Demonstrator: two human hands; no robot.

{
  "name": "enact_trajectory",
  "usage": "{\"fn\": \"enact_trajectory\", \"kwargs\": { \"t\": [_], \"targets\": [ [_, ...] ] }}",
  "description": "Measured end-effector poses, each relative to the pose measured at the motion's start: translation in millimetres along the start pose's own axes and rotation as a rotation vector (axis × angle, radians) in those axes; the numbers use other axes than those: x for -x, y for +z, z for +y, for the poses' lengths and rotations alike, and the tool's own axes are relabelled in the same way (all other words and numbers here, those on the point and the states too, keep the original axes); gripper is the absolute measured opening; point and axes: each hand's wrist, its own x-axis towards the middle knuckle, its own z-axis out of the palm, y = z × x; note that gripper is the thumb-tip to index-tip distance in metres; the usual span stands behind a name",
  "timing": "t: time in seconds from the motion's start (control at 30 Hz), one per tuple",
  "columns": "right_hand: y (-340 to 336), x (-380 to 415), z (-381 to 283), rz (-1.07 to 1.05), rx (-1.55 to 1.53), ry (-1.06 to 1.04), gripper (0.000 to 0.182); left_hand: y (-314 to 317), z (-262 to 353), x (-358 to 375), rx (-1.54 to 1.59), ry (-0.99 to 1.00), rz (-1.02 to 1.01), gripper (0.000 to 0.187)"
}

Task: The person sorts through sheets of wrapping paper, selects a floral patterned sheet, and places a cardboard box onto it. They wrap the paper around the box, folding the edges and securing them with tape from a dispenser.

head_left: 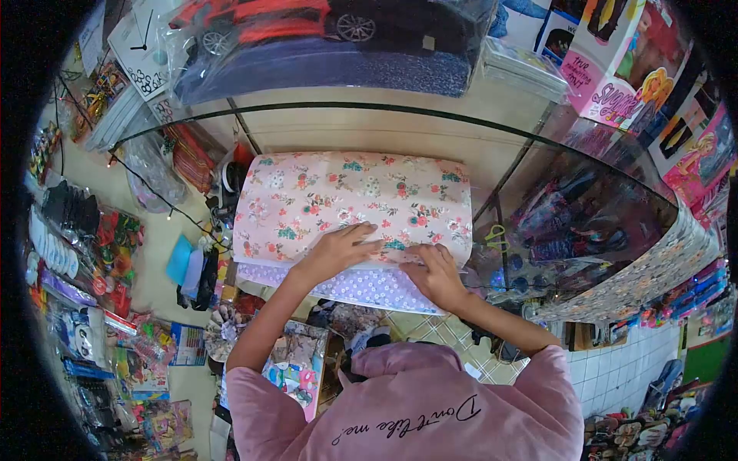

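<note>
A pink sheet of floral wrapping paper [354, 192] lies curved over the glass counter. Below its near edge shows a lilac sheet with small white flowers [346, 286]. My left hand [338, 250] rests flat on the floral paper near its front edge, fingers stretched out to the right. My right hand [437, 273] is at the same front edge, its fingers apart and lying on the paper, thumb toward the left hand. The underside of the right palm is hidden.
A glass shelf edge [369, 108] crosses beyond the paper. Above it lies a plastic-wrapped pack with a red car picture [284, 23]. A boxed doll [623, 69] stands at upper right, a rolled floral sheet [638, 269] at right. Packaged goods [84, 330] crowd the left.
</note>
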Motion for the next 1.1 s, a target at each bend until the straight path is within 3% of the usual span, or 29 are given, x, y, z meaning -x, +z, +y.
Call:
{"fn": "enact_trajectory", "kwargs": {
  "t": [0.07,0.27,0.43,0.53,0.73,0.93,1.1],
  "targets": [
    [11,1,1,0.052,-0.073,0.074,0.014,-4,1,0,0.031,-0.010,-0.012,0.040],
    [8,4,0,-0.055,0.095,-0.001,0.024,-4,-9,7,0.002,0.013,-0.072,0.041],
    [3,-2,3,0.043,0.105,-0.071,0.014,-1,-13,12,0.123,-0.066,-0.058,0.046],
    [1,-8,7,0.026,0.055,-0.045,0.014,3,-20,14,0.088,0.012,-0.040,0.047],
    [8,-10,15,0.081,-0.011,-0.068,0.014,-8,-27,16,0.108,0.103,-0.094,0.033],
    [6,-14,14,0.078,-0.056,-0.042,0.015,-31,-39,38,-0.094,0.096,-0.297,0.038],
    [3,-15,15,0.030,-0.103,-0.005,0.013,-46,-41,65,-0.098,-0.018,-0.216,0.026]
  ]
}}
